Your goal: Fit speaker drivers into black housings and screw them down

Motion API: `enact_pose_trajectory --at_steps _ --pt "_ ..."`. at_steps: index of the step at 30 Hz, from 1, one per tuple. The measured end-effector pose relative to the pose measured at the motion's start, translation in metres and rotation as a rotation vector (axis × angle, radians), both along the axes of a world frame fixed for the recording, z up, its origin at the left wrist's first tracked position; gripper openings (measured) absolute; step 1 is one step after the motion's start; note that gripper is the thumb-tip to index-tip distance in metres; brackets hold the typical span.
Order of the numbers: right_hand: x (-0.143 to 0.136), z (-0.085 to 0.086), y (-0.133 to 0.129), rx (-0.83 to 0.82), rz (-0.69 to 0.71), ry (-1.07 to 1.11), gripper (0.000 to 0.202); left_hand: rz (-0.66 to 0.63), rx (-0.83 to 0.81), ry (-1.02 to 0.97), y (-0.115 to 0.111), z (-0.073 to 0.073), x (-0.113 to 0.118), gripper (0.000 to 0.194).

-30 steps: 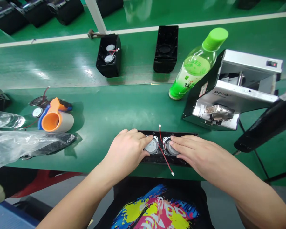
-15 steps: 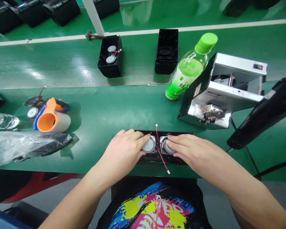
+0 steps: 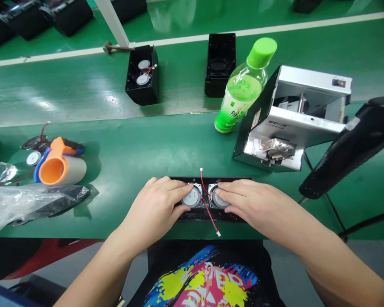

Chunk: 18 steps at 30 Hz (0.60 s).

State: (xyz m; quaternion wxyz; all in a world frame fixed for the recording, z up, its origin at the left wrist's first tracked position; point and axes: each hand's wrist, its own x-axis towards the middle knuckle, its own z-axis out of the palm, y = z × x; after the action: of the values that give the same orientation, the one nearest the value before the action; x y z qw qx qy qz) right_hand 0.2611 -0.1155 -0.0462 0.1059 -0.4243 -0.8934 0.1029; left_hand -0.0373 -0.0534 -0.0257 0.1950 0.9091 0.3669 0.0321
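In front of me a long black speaker housing [image 3: 193, 216] lies at the table's near edge, holding two round silver speaker drivers side by side. My left hand [image 3: 156, 200] grips the left speaker driver [image 3: 192, 198], thumb below and fingers above. On the right speaker driver [image 3: 219, 199] my right hand [image 3: 251, 198] has its fingertips closed at the outer side. Red-and-black wires [image 3: 211, 217] with white plugs run out between the drivers, one up and one down over the housing's front. Both hands cover the ends of the housing.
A green-capped bottle [image 3: 240, 94] stands by a silver-and-black machine [image 3: 288, 123], with a black handheld tool [image 3: 348, 149] at right. Behind are two black housings, one with drivers [image 3: 143, 79], one without [image 3: 220, 64]. A tape dispenser [image 3: 53, 168] and plastic bag [image 3: 28, 204] lie left.
The camera view has shifted a little, so the scene sits slightly further left. Both hands stay on the same two drivers, with no clear movement against the housing.
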Motion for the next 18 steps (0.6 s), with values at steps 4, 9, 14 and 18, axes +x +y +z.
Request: enact_pose_trajectory --at_steps 4,9,14,18 --pt "-0.0002 0.0021 -0.0004 0.023 0.001 0.003 0.034 0.002 0.004 0.001 -0.0007 -0.0008 -0.0004 0.039" --pt "-0.0014 0.0026 -0.0013 0.027 -0.002 0.0 0.035 0.001 0.016 -0.004 -0.0012 -0.0019 -0.0005 0.039" --pt "-0.0016 -0.0009 0.0004 0.02 0.035 0.018 0.028 0.005 0.024 0.01 -0.0026 -0.0021 0.0007 0.039" --pt "0.0022 -0.0021 0.0004 0.03 0.041 0.032 0.031 0.009 0.021 0.004 -0.0035 -0.0025 0.0007 0.04"
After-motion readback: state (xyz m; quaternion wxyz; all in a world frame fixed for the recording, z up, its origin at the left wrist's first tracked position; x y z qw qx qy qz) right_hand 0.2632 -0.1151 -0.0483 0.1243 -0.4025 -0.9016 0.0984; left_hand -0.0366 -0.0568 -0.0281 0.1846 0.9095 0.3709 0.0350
